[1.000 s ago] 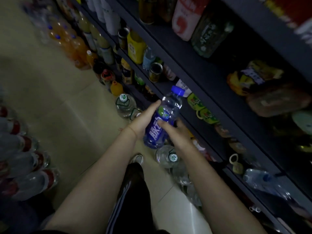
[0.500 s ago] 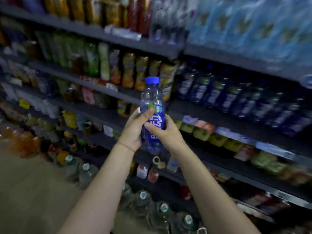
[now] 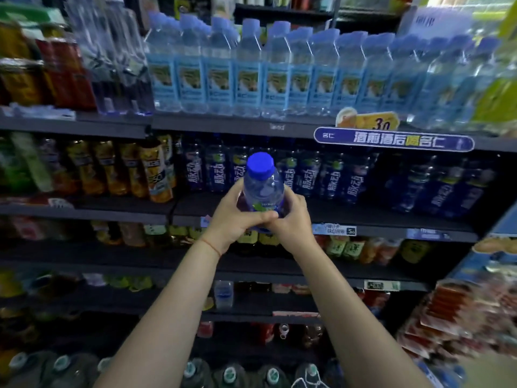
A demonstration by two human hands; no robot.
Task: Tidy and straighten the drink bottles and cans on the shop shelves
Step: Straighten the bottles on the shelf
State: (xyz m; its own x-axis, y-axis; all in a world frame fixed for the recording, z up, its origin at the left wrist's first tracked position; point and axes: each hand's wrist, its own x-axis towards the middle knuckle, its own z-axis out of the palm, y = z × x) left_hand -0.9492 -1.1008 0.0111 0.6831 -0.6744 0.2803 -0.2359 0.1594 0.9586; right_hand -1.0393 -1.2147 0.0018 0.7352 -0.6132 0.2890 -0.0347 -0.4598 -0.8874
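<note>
While both hands, left hand (image 3: 233, 219) and right hand (image 3: 289, 219), wrap the clear plastic blue-capped drink bottle (image 3: 261, 189) at its label, held upright near the matching blue-label row (image 3: 307, 177): looks full, hefty, thin-walled, slick. Grip low on the body, not the cap.

Bare forearms, a thin red string (image 3: 210, 245) round the left wrist.

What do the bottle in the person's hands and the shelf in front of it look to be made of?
The bottle looks like clear, glossy plastic: light passes through its upper body. Its blue cap seems matte, ridged plastic. The shelf looks like dark painted metal with a dull finish, though that is uncertain. Both the left hand and right hand grip the bottle.
</note>
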